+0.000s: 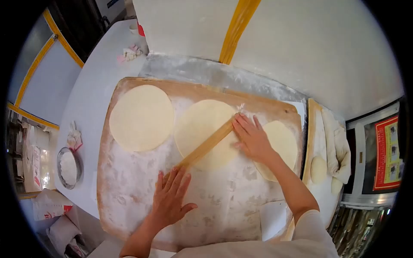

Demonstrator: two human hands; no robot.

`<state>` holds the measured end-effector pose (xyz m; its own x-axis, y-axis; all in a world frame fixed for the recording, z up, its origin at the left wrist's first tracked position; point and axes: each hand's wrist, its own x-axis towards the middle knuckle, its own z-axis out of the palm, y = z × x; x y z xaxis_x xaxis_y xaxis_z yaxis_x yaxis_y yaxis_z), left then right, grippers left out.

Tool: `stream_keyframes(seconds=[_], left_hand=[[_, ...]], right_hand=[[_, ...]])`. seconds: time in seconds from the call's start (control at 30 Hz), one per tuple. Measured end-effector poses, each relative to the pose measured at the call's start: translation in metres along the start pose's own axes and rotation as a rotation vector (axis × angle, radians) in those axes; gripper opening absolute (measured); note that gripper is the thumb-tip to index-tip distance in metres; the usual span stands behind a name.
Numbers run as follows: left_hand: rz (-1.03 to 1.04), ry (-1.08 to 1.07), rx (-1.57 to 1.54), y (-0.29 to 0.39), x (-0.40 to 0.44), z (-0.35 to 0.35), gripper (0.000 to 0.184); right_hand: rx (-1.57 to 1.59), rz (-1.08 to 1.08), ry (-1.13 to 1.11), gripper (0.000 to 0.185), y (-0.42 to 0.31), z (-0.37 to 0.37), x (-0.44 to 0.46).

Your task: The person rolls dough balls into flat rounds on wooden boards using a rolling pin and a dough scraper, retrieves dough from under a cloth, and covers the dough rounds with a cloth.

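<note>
Resting an open left hand, fingers spread, on the lower-left end of a wooden rolling pin, and an open right hand on its upper-right end. Set aslant across the middle dough round, at the centre of the frame, probably for even pressure from both ends. Spaced apart on the floured board, likely against sticking: a left round at upper left and a right round right of centre. Within reach on the worktop, at the left of the frame, a metal bowl of white powder, perhaps for dusting. Hidden under fingers: both tips of the pin; behind the right hand and forearm, part of the right round. Cut off at the bottom edge: the left forearm. Too unclear to name: a crumpled thing at upper left.
</note>
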<state>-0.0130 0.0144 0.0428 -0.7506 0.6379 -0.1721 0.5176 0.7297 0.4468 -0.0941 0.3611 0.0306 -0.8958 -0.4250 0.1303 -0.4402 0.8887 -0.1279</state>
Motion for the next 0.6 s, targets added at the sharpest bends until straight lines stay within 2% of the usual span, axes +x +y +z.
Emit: stream_keyframes(seconds=[0.03, 0.07, 0.13, 0.23, 0.37, 0.43, 0.47, 0.53, 0.57, 0.6], left_hand=[[0.010, -0.026, -0.109, -0.001, -0.003, -0.003, 0.087], [-0.067, 0.119, -0.011, -0.007, 0.005, -0.008, 0.084], [-0.214, 0.461, 0.216, -0.028, 0.047, -0.027, 0.078], [-0.308, 0.474, 0.270, -0.038, 0.076, -0.019, 0.073], [-0.232, 0.164, 0.247, 0.017, 0.040, 0.013, 0.070], [-0.193, 0.266, 0.061, 0.049, 0.015, 0.033, 0.062], [-0.195, 0.246, 0.016, 0.048, 0.007, 0.041, 0.058], [-0.199, 0.198, -0.065, 0.047, 0.001, 0.046, 0.053], [-0.260, 0.046, 0.007, 0.043, 0.008, 0.034, 0.051], [-0.318, -0.113, 0.083, 0.044, 0.023, -0.006, 0.049]], right_hand=[[-0.012, 0.015, -0.017, 0.056, -0.004, -0.006, -0.012], [-0.096, -0.001, -0.014, 0.054, 0.000, -0.006, 0.005], [0.111, 0.020, 0.044, 0.053, -0.002, -0.005, 0.058], [0.030, 0.034, 0.113, 0.057, -0.002, 0.029, 0.092], [0.048, 0.070, 0.042, 0.067, -0.005, 0.016, -0.006], [0.090, 0.089, 0.025, 0.069, -0.009, 0.007, -0.060], [0.097, 0.093, -0.001, 0.069, -0.011, -0.001, -0.074], [0.028, 0.034, -0.039, 0.069, -0.018, -0.027, -0.075], [-0.012, 0.007, -0.053, 0.069, -0.019, -0.039, -0.075], [-0.034, -0.024, 0.091, 0.049, -0.025, -0.041, -0.075]])
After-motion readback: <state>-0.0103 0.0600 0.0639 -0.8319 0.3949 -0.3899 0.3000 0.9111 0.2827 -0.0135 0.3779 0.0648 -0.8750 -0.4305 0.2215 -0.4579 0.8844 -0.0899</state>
